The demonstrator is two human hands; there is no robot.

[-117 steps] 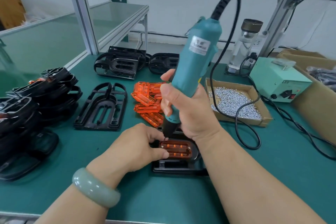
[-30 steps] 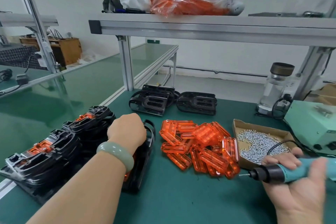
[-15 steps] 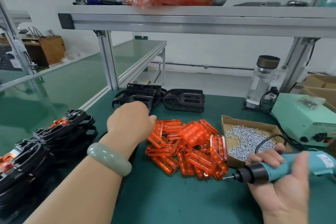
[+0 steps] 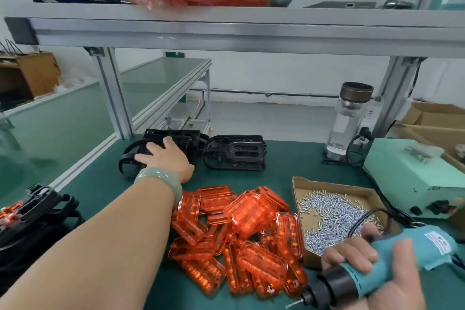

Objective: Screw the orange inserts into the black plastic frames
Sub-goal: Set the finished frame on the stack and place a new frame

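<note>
Teal screwdriver [image 4: 362,283] in right hand [image 4: 402,287]; its white label [image 4: 439,241] seems illegible.

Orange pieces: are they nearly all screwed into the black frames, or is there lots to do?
Some look done: the stacked frames at left show orange inside. Now the left hand touches a black frame and the right hand grips the screwdriver. Plenty remains: a big pile of loose orange inserts.

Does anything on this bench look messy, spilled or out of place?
Only the orange inserts: they lie in a jumbled heap, overlapping at all angles, beside the cardboard tray. The screws seem to sit inside that tray; nothing looks broken.
</note>
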